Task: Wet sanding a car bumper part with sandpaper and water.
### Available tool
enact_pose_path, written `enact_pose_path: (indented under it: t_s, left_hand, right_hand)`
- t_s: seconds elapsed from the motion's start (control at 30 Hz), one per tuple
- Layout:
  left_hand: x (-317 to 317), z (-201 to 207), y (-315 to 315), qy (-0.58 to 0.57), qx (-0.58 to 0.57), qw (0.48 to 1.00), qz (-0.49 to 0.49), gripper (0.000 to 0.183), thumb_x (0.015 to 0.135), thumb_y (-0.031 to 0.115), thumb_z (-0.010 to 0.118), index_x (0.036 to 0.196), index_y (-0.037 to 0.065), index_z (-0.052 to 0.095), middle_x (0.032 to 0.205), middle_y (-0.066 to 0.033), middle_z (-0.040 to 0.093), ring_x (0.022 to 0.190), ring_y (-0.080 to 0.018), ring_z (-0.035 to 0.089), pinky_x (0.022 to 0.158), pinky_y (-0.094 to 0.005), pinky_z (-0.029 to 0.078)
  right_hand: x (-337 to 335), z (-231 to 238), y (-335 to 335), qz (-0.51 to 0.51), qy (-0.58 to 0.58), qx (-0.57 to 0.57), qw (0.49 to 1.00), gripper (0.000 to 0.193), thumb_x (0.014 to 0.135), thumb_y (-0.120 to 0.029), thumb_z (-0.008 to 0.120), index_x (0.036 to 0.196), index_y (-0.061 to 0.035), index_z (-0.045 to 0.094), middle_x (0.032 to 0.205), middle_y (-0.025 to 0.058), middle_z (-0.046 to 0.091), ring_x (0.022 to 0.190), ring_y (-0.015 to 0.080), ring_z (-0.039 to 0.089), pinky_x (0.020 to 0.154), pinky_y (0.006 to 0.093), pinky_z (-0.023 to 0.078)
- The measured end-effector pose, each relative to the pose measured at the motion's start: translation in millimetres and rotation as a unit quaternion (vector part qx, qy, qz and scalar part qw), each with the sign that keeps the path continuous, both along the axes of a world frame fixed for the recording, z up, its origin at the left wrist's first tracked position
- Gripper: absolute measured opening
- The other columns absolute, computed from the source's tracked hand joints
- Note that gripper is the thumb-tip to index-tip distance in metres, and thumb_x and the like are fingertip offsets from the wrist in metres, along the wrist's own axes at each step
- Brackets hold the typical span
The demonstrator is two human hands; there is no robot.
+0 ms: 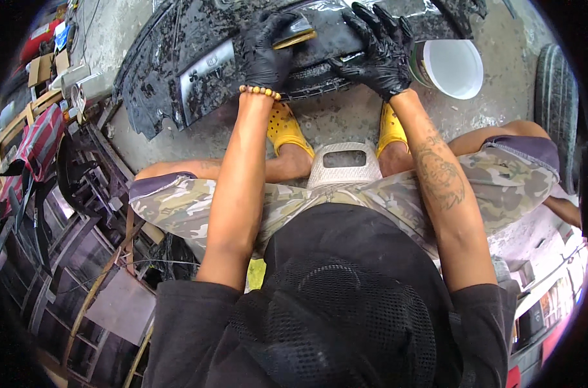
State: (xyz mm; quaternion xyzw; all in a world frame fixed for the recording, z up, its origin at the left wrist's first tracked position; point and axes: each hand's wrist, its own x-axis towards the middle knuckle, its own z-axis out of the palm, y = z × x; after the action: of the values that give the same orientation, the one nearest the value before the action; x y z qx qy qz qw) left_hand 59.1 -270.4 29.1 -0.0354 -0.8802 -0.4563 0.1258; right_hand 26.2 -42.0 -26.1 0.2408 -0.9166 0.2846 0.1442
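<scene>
Stretching across the top of the view, in front of a seated person's feet, is a large curved black vehicle panel (171, 58). Its surface looks wet and glossy, mottled with dark specks; a paler, shinier rectangle lies toward its left, and a ridged strip runs near its lower edge. Both hands wear black gloves. The left hand (268, 52) has its grip closed around a flat block (294, 40) with a yellow-brown edge, over the panel. The right hand (379, 61) holds nothing visible, its grip loose and fingers spread over the panel; whether every finger touches cannot be told.

Counted: one panel, one block, one beaded bracelet (260, 91) on the left wrist, two yellow clogs (286, 129), one pale stool (345, 173) between the feet.

Just beside the right hand, a white-lined bucket (459, 68) lies tipped on the concrete floor (513, 64). A tyre (555, 113) stands at far right. Leftward are a striped cloth (40, 142) and cardboard (40, 70). The hands hide part of the panel; a black mesh cap (339, 291) blocks the lower middle.
</scene>
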Motion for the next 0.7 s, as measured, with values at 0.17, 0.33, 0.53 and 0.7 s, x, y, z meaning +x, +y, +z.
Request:
enact_pose_path:
  t_s: [0.17,0.33,0.53,0.7]
  left_hand:
    - [-1,4,-1,0.102,-0.104,0.988,-0.046,0.039,0.065,0.004,0.078,0.104,0.011,0.074,0.104,-0.0131,0.067,0.100,-0.0359,0.065,0.090,-0.0448,0.051]
    - [-3,0,-3,-0.035,0.056,0.998,0.018,0.037,0.071,0.005,0.076,0.106,0.013,0.074,0.105,-0.0145,0.070,0.106,-0.0360,0.062,0.100,-0.0435,0.045]
    - [14,-1,3,0.062,-0.162,0.984,-0.044,0.037,0.070,0.003,0.074,0.105,0.011,0.072,0.108,-0.0122,0.068,0.105,-0.0345,0.064,0.101,-0.0439,0.043]
    - [-11,1,-2,-0.036,-0.095,0.993,0.053,0.041,0.073,-0.001,0.067,0.114,0.005,0.070,0.112,-0.0175,0.069,0.109,-0.0373,0.063,0.096,-0.0413,0.049]
  right_hand:
    - [1,2,1,-0.007,-0.009,0.023,1.000,0.094,0.063,-0.064,0.080,0.145,-0.0286,0.051,0.152,0.0005,0.047,0.141,0.0297,0.039,0.116,0.0565,0.022]
    - [1,2,0,0.003,-0.017,-0.003,1.000,0.091,0.065,-0.061,0.080,0.145,-0.0292,0.051,0.153,0.0012,0.046,0.142,0.0294,0.038,0.118,0.0541,0.020]
    - [1,1,0,-0.011,-0.022,0.026,0.999,0.089,0.067,-0.062,0.079,0.145,-0.0292,0.052,0.153,0.0008,0.046,0.143,0.0282,0.037,0.118,0.0531,0.021]
    - [0,5,0,-0.001,-0.001,0.040,0.999,0.092,0.065,-0.061,0.081,0.145,-0.0273,0.052,0.153,0.0002,0.047,0.143,0.0278,0.038,0.118,0.0529,0.020]
